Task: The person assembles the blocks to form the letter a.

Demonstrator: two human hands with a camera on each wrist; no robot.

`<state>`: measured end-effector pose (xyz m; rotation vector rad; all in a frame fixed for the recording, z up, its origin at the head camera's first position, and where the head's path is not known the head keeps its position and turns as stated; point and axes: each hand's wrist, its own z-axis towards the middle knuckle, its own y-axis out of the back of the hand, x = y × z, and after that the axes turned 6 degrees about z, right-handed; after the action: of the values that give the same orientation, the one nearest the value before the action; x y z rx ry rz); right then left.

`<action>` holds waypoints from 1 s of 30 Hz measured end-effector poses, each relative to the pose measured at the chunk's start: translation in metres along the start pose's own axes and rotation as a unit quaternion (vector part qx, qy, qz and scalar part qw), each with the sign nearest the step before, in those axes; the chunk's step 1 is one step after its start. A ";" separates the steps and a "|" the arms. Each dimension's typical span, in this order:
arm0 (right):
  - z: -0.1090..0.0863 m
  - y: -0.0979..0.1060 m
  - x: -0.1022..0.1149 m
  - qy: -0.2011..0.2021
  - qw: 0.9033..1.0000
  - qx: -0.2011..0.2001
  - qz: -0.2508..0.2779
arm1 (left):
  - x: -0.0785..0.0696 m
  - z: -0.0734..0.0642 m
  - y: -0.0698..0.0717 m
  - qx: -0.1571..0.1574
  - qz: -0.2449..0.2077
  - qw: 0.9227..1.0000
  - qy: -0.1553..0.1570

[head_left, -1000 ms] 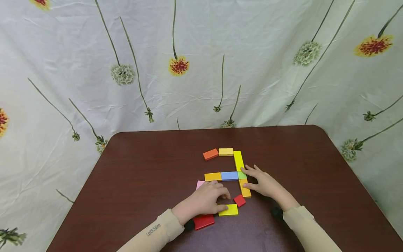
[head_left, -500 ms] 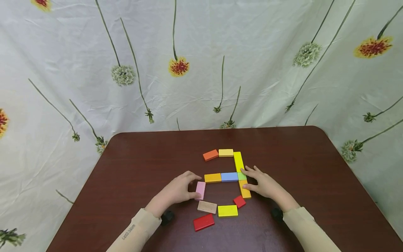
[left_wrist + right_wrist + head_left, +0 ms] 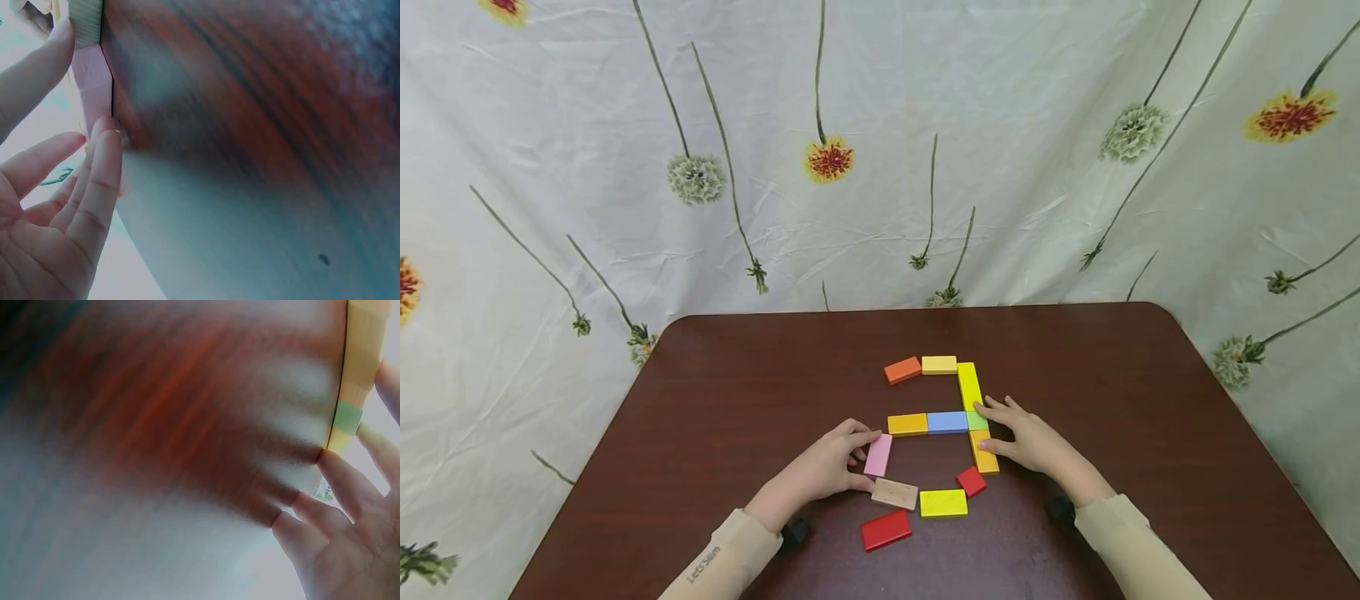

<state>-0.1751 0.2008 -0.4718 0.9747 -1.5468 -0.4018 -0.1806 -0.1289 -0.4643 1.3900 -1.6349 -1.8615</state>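
Note:
My left hand [image 3: 822, 461] is at the pink block [image 3: 879, 456], its fingertips against the far end. Its thumb touches the left side of the plain wooden block [image 3: 895, 494] just below. In the left wrist view the pink block [image 3: 94, 78] meets the wooden block [image 3: 87, 22] end to end, and the fingers look fairly straight. My right hand [image 3: 1036, 436] rests spread beside the right-hand column, fingertips touching near the small green block [image 3: 977, 421] and thumb on the orange-yellow block [image 3: 984, 454]. The right wrist view shows its fingers straight along the column's outer side.
Yellow [image 3: 943, 503], red [image 3: 886, 531] and small red [image 3: 971, 481] blocks lie nearer me. A blue block [image 3: 947, 422] and an amber block [image 3: 907, 425] form the middle row. Orange [image 3: 902, 370], pale yellow [image 3: 939, 365] and long yellow [image 3: 969, 385] blocks lie farther back on the brown table [image 3: 760, 375].
My left hand has moved left from over the yellow and wooden blocks to the pink block's left side. Its thumb has slid down to the wooden block. The right hand stays in place.

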 end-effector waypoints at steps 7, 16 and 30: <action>0.000 -0.001 0.000 -0.003 1.000 -0.001 0.003 | 0.002 0.002 -0.002 0.001 -0.021 1.000 0.007; 0.000 -0.001 0.000 -0.004 1.000 0.001 0.004 | 0.004 0.005 -0.003 -0.008 -0.019 1.000 0.007; 0.002 -0.001 -0.001 -0.008 1.000 0.000 -0.008 | -0.021 0.000 0.008 -0.052 0.046 0.997 -0.025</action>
<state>-0.1763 0.2007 -0.4735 0.9870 -1.5548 -0.4209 -0.1730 -0.1159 -0.4478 1.2145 -1.5725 -1.9129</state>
